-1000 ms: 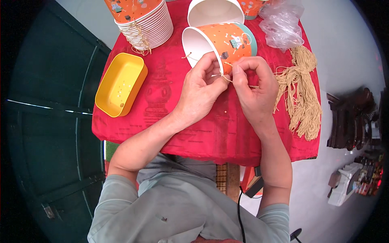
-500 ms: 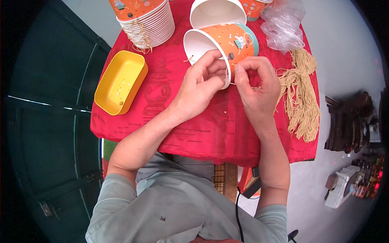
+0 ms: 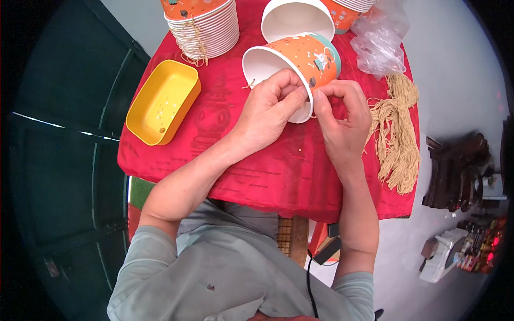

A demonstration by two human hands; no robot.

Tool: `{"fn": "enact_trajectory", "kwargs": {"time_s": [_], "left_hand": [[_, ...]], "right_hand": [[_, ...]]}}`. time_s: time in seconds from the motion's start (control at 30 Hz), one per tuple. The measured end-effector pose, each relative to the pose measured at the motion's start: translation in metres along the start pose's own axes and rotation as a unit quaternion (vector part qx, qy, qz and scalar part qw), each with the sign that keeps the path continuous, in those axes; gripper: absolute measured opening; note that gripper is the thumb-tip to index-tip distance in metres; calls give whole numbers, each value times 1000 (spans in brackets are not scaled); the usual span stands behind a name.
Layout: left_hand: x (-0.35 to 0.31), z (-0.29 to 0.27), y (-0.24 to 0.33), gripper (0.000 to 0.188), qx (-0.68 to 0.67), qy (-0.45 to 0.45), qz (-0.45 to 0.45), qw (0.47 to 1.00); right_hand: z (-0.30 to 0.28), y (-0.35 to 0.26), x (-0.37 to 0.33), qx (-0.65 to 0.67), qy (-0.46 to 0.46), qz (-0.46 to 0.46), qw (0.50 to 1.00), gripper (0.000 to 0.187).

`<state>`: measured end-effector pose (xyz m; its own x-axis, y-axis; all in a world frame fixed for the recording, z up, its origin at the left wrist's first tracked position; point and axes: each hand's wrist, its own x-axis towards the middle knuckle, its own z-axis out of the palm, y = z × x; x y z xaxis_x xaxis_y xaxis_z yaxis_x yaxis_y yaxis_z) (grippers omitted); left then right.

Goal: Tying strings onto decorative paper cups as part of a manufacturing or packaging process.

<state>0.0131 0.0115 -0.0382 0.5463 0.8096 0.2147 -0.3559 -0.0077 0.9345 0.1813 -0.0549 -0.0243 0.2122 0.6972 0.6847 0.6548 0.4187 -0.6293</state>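
Red cloth-covered table (image 3: 214, 123): it carries everything, pulled close against the person's lap so both forearms can lean over it while the fingers work near the far side.

Bundle of tan twine lengths (image 3: 399, 142): laid on the cloth just right of the right hand, loose ends fanned toward the near edge, apparently so single strands can be drawn off without reaching across.

Stack of nested orange-and-white paper cups (image 3: 206, 24): upright at the far left of the table, twine loops hanging down its side, well apart from the hands.

Yellow rectangular plastic tray (image 3: 163, 101): open side up on the left part of the cloth, with a few small specks inside; out of the work but within the left arm's reach.

Crumpled clear plastic bag (image 3: 380, 40): far right, beyond the twine.

White-lined paper cup standing mouth-up (image 3: 297, 18): just behind the cup in hand.

Orange printed paper cup with white inside (image 3: 300, 61): lying on its side, mouth facing left, rim tipped toward the person, which puts the rim where both hands can meet on it.

Left hand (image 3: 267, 109): fingers curled and pressed onto the cup's near rim, steadying it.

Right hand (image 3: 342, 120): fingertips pinched together against the same rim, touching the left hand; whatever it pinches is too small to tell.

Short twine end (image 3: 249, 84): pokes out at the rim's far left side.
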Motion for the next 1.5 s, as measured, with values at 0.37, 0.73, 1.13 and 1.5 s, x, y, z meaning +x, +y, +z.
{"fn": "enact_trajectory", "kwargs": {"time_s": [0.37, 0.73, 1.13, 1.5], "left_hand": [[-2, -13, 0, 36, 80, -8, -46, 996], [-1, -6, 14, 20, 26, 0, -28, 999], [-6, -2, 13, 10, -21, -60, -16, 998], [-4, -4, 32, 23, 55, -34, 38, 997]], "right_hand": [[-8, 0, -2, 271, -19, 188, 944, 19], [-7, 2, 5, -60, -33, -140, 988, 35], [-8, -8, 3, -125, -26, -168, 977, 36], [-9, -4, 6, -96, 9, -143, 985, 26]]}}
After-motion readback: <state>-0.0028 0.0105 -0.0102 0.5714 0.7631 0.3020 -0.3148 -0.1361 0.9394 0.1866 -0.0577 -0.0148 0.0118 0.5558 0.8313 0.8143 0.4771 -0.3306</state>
